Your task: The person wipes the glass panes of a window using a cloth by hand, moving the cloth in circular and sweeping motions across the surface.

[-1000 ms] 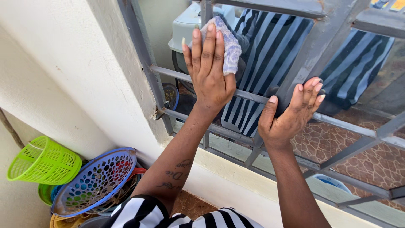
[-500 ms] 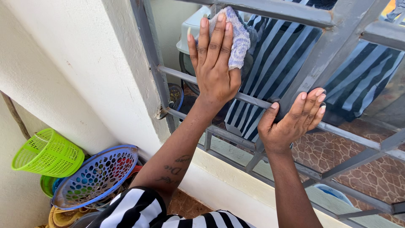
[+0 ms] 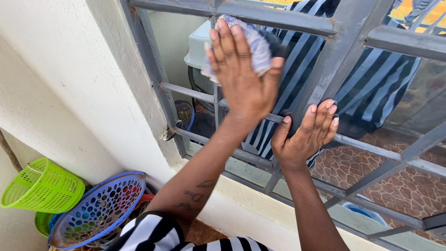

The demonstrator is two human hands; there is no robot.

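Note:
My left hand (image 3: 241,74) presses a pale, bluish-white cloth (image 3: 258,44) flat against the window glass, just under a horizontal bar of the grey metal window grille (image 3: 278,16). Only the cloth's edges show around my fingers. My right hand (image 3: 302,137) rests lower and to the right, its fingers curled over a slanted grey bar where it meets a horizontal one. The glass reflects a black-and-white striped garment (image 3: 302,74).
A cream wall (image 3: 79,79) frames the window on the left. On the floor below stand a lime green basket (image 3: 42,186) and a blue perforated colander (image 3: 95,211) stacked on other tubs. A cream sill (image 3: 260,204) runs under the grille.
My left hand has slid the cloth to the right and a little up along the glass. My right hand keeps its hold on the bar. The view has shifted slightly.

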